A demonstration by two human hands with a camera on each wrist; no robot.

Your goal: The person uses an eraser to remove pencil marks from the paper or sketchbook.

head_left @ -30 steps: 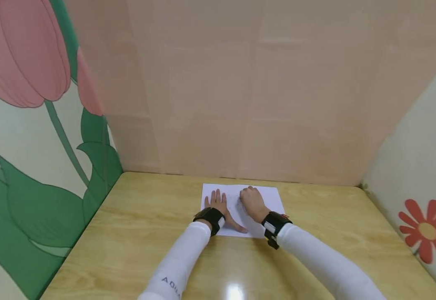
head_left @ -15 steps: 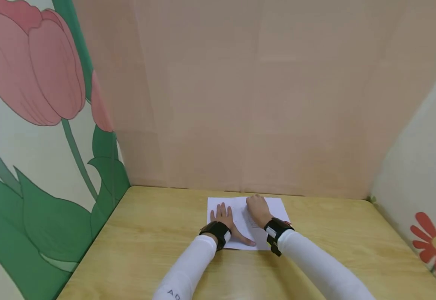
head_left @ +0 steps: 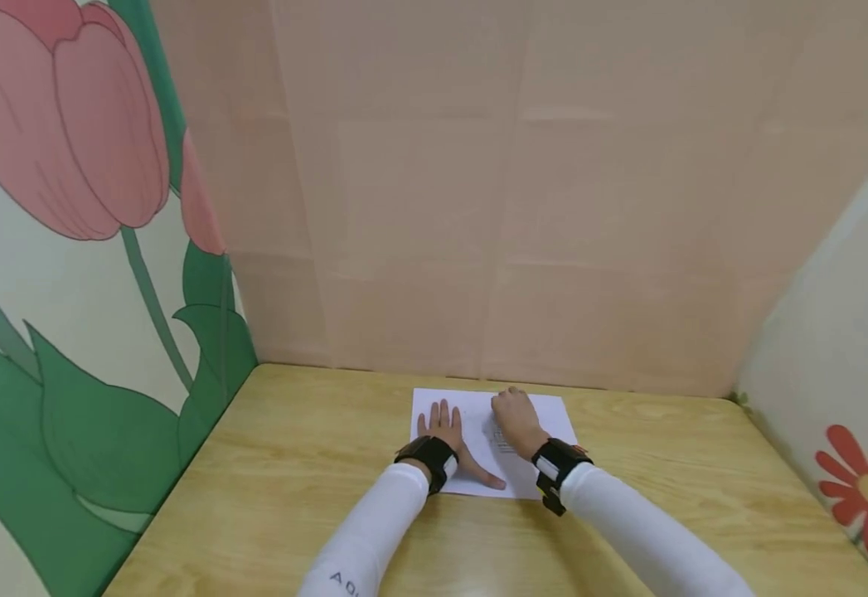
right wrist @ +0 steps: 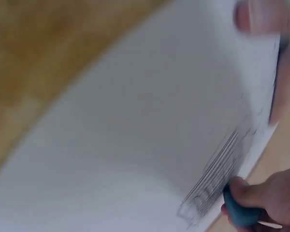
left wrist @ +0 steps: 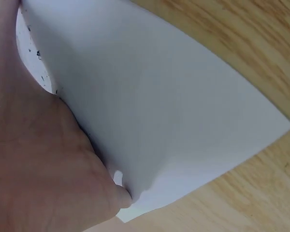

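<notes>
White paper (head_left: 549, 419) long axis left-right; left hand (head_left: 444, 431) pressed flat; right hand (head_left: 516, 421) pinching blue eraser (right wrist: 239, 212).

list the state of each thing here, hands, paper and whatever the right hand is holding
left hand: fingers straight, pressed flat on the paper
right hand: fingers curled, gripping a small blue-grey eraser
eraser: held with its end down on the sheet, by the pencil marks
paper: lying flat on the wooden table, grey pencil scribble on it
</notes>
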